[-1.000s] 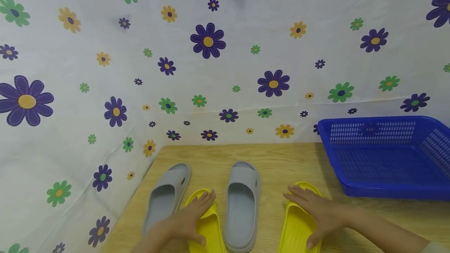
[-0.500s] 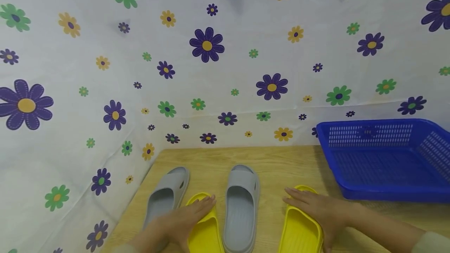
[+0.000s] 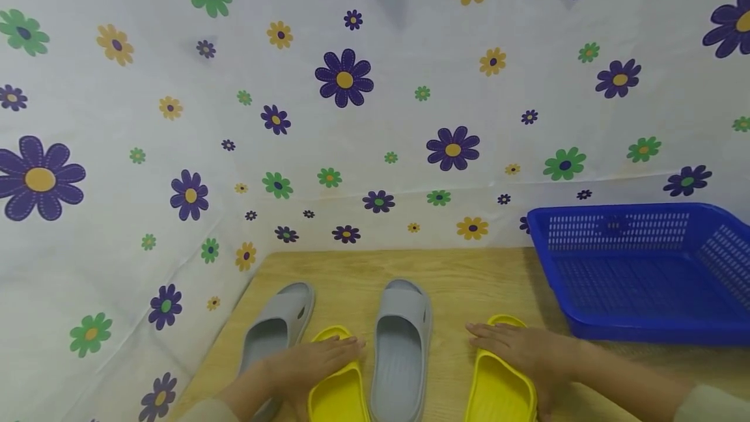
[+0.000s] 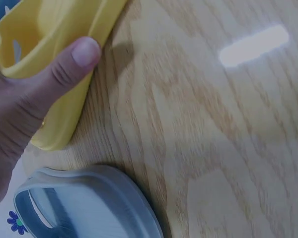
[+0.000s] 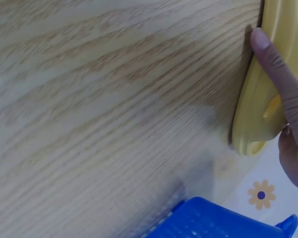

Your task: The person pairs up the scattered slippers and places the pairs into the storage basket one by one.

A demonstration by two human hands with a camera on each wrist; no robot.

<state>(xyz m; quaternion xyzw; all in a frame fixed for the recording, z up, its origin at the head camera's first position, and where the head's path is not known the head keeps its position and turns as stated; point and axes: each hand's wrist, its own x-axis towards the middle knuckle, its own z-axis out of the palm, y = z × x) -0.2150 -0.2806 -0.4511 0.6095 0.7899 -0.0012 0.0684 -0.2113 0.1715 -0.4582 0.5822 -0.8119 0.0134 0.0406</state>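
Two yellow slippers lie on the wooden table, toes pointing away. My left hand [image 3: 313,363] grips the left yellow slipper [image 3: 338,397], fingers across its strap and thumb [image 4: 72,64] along its outer side. Over the strap of the right yellow slipper [image 3: 500,391] my right hand [image 3: 530,351] holds on the same way; its thumb [image 5: 275,64] lies against the side. A grey slipper [image 3: 401,350] stands between the yellow ones. Another grey slipper [image 3: 275,324] is at the far left, partly hidden by my left arm. The heels of the yellow slippers are out of frame.
A blue plastic basket [image 3: 656,332] with perforated walls sits at the right rear of the wooden table [image 3: 469,266]. White cloth [image 3: 398,122] printed with flowers hangs behind and along the left side.
Both thumbs have shifted from the slippers' openings to their outer sides, and the hands have turned to hold the slippers across the straps. The slippers stay nearly in place; the head view tilts slightly up.
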